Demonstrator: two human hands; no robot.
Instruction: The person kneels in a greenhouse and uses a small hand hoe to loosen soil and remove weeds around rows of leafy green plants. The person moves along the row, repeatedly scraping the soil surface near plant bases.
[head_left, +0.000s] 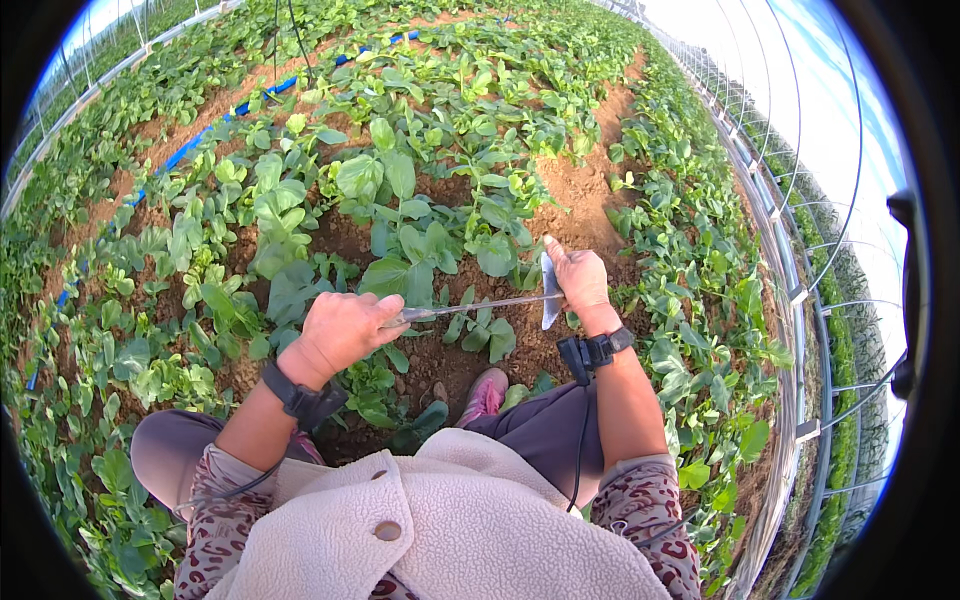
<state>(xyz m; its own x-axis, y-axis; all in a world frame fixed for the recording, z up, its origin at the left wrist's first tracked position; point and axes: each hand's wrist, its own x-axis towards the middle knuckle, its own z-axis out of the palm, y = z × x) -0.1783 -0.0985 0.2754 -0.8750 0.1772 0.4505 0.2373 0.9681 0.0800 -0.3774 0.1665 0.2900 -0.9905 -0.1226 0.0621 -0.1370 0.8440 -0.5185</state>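
A small hand hoe (499, 303) lies level across the view, above leafy green plants and brown soil. My left hand (346, 328) is closed around its handle, thumb towards the thin metal shank. At the other end my right hand (580, 279) grips the hoe's head, with the flat metal blade (551, 292) showing beside the fingers. Just under the shank stands a young broad-leaved plant (480, 330). A black strap with a device is on each wrist.
Dense green plants (397, 180) grow all around, with a bare soil strip (581, 199) ahead. A blue hose (184, 150) runs along the left. Greenhouse hoops and a metal rail (784, 255) stand at the right. A pink shoe (487, 394) rests on the soil below my hands.
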